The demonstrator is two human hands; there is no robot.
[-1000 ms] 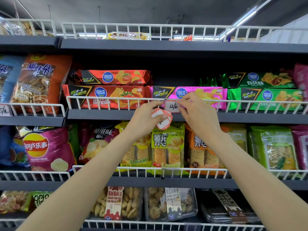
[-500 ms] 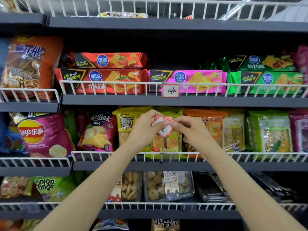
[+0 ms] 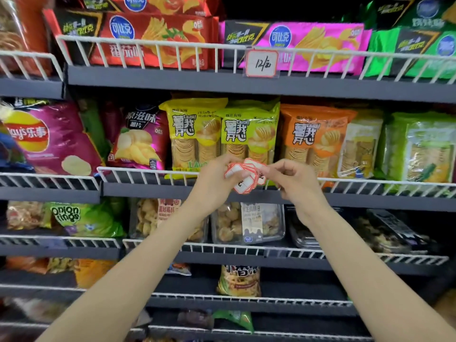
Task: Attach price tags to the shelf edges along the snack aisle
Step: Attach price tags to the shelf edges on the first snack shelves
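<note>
- At middle shelf's front rail (image 3: 370, 182): left grip (image 3: 217, 180) clenched round tag stack (image 3: 243, 177).
- Right grip (image 3: 292, 178) pinching stack's right edge.
- Upper rail (image 3: 158, 44): one tag (image 3: 261, 64) hung, marked 12.

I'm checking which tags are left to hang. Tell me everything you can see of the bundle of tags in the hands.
The bundle of tags is a fanned stack of small white cards with red borders, paper or thin plastic. The left hand grips it while the right hand pinches its upper right card, in front of the white wire rail. Any writing is unreadable.
</note>
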